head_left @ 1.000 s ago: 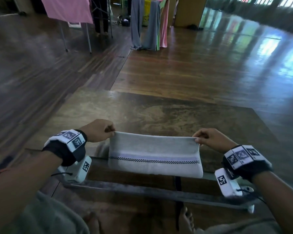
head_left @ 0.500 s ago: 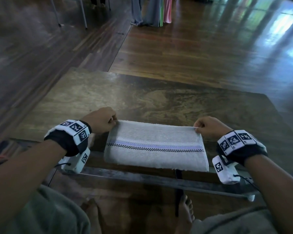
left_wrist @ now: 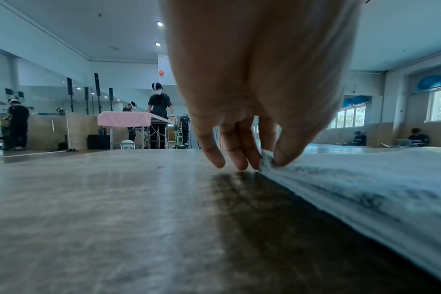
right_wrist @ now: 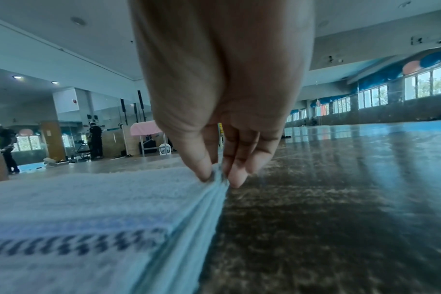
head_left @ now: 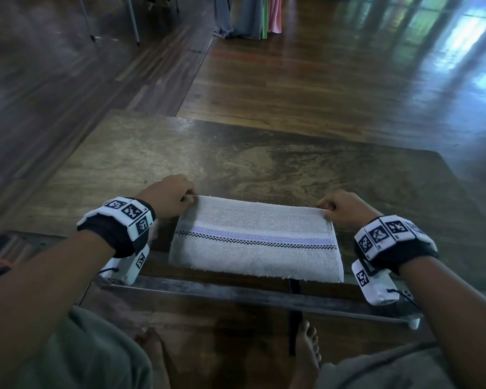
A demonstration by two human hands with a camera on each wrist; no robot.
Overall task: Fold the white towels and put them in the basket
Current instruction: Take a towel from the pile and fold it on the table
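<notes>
A folded white towel (head_left: 254, 240) is being pinched at its far corners by the left hand (head_left: 167, 199) and the right hand (head_left: 345, 207), thumb and fingers closed on the cloth. It is being held flat on a worn wooden table (head_left: 264, 158), its near edge overhanging. Window light is being reflected by the glossy plank floor (head_left: 334, 66), and a pink-covered table (left_wrist: 125, 118) is being attended by people across the hall.

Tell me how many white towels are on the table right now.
1: the white towel lies folded near the table's front edge, pinched by the left hand and right hand.
</notes>
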